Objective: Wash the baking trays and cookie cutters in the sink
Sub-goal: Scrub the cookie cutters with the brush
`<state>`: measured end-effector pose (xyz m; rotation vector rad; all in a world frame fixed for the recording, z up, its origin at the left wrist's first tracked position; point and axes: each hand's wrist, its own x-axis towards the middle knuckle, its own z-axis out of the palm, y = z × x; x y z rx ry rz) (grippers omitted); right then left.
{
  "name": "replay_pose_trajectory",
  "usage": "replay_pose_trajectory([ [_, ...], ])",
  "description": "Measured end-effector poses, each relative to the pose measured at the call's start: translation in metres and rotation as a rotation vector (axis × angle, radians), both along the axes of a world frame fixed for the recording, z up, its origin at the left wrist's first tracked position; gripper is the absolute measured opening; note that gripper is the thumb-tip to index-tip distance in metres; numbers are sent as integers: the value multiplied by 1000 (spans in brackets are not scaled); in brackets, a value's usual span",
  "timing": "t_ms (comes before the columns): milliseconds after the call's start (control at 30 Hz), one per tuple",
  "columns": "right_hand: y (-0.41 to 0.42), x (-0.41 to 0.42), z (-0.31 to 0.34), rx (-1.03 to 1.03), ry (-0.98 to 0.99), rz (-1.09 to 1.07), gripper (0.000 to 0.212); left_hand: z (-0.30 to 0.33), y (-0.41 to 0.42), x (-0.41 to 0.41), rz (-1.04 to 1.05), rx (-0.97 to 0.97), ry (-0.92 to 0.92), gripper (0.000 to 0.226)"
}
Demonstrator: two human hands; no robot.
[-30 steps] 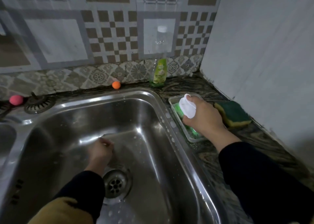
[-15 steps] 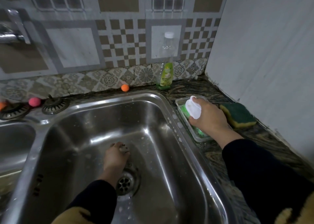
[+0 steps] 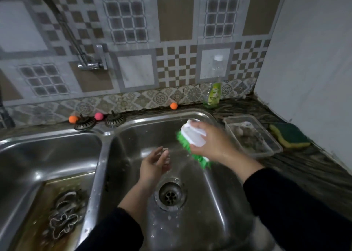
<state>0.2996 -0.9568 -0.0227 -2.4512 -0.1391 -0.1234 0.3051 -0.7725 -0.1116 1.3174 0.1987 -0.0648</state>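
Cookie cutters soaking on baking tray in left basin. Left hand pinching small metal cutter over right basin; right hand gripping green-bristled scrub brush beside it. Scrubbing step; next needs bristles onto cutter.

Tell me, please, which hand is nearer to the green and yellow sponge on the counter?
Right. The right hand, gripping the white scrub brush over the right basin, sits across the clear plastic tray from the sponge. The left hand is farther away, near the drain.
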Motion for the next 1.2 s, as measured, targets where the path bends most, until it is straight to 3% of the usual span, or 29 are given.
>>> replay_pose_trajectory([
  [200,62,-16,-53,401,162,31,67,0,27,-15,-77,-99,31,28],
  [400,76,-19,-48,344,163,12,68,1,54,-21,-122,87,21,39],
  [533,90,-28,-45,222,109,20,69,6,62,-22,-47,397,-56,48],
  [700,96,-21,-35,141,104,-68,68,8,56,-32,-156,740,-193,43],
  [867,110,-38,-42,82,140,-37,71,1,62,-27,-52,726,-52,34],
  [1000,106,-31,-44,112,165,-143,71,5,48,-43,-133,854,-159,41],
  [1133,109,-42,-48,93,180,-95,72,8,58,-33,-33,828,-67,42],
  [1200,110,-44,-51,105,164,-128,73,9,58,-33,-87,811,-82,43],
])
